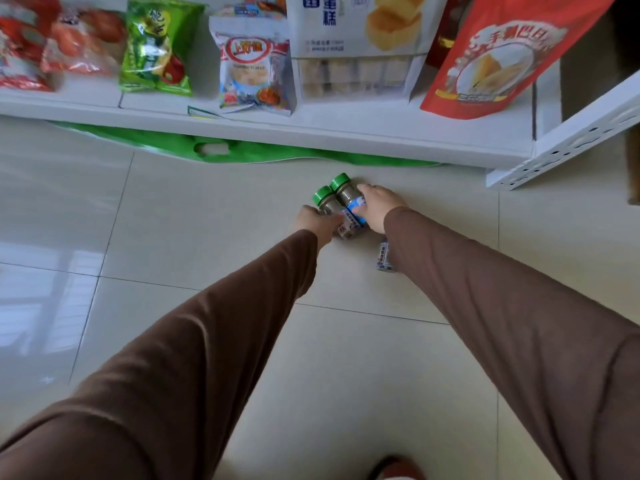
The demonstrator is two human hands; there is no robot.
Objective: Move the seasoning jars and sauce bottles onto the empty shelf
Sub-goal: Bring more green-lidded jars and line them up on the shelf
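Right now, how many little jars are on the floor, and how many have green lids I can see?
Jars with a green lid showing: 2, one in the left hand, one in the right hand
Jar partly hidden behind the right sleeve, lid not visible: 1
Total jars: 3

two jars [341,206] side by side on floor [207,220], near of shelf [311,133] | left hand [317,223] at their left, right hand [379,206] at right | third jar [385,256] nearer, partly under right sleeve [485,306] | bag [242,150] under shelf

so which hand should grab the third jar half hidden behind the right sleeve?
Right, probably. The third jar lies beside the right forearm, but the right hand and left hand each already grip a green-capped jar.
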